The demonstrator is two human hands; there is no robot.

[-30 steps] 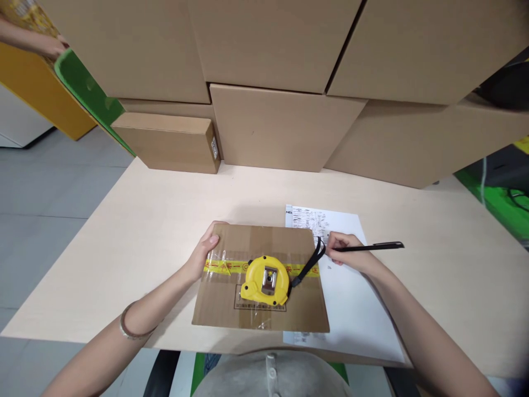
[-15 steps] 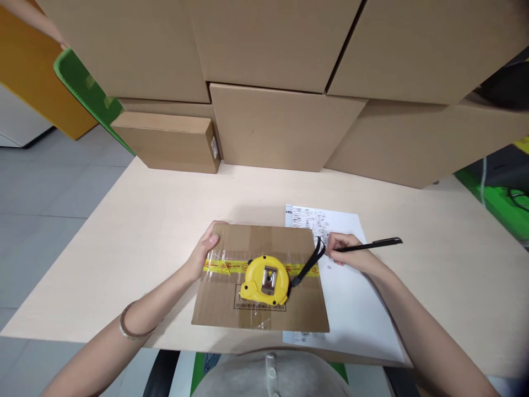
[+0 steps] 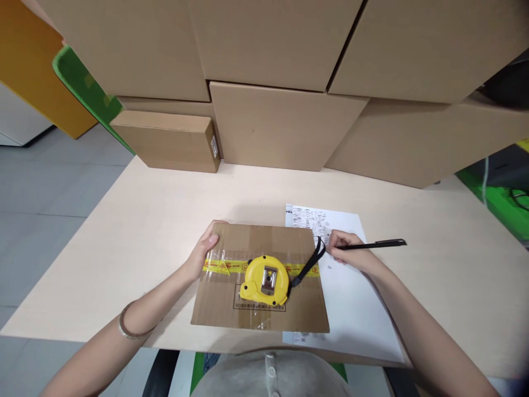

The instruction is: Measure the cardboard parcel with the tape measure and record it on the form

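Note:
My left hand (image 3: 203,249) grips the left edge of a taped cardboard box (image 3: 231,314), thumb on top and the other fingers mostly hidden. On that box lies a yellow tape measure (image 3: 257,278), its black wrist strap (image 3: 308,266) reaching past the right edge. My right hand (image 3: 347,251) is closed around a black pen (image 3: 378,244) and rests on a white paper sheet (image 3: 351,309). The sheet has dense print along its far left part, and the box covers some of it. The pen's tip is hard to make out near the strap's loop.
Large cardboard boxes (image 3: 273,127) stand stacked along the back of the light table (image 3: 124,231). A smaller flat box (image 3: 169,142) leans there at the left, beside a green panel (image 3: 80,80). Chair armrests (image 3: 161,372) show at the near edge.
The pen's rear end has shifted slightly right, with a small movement of my right hand. My left hand, the box and the tape measure look almost unchanged.

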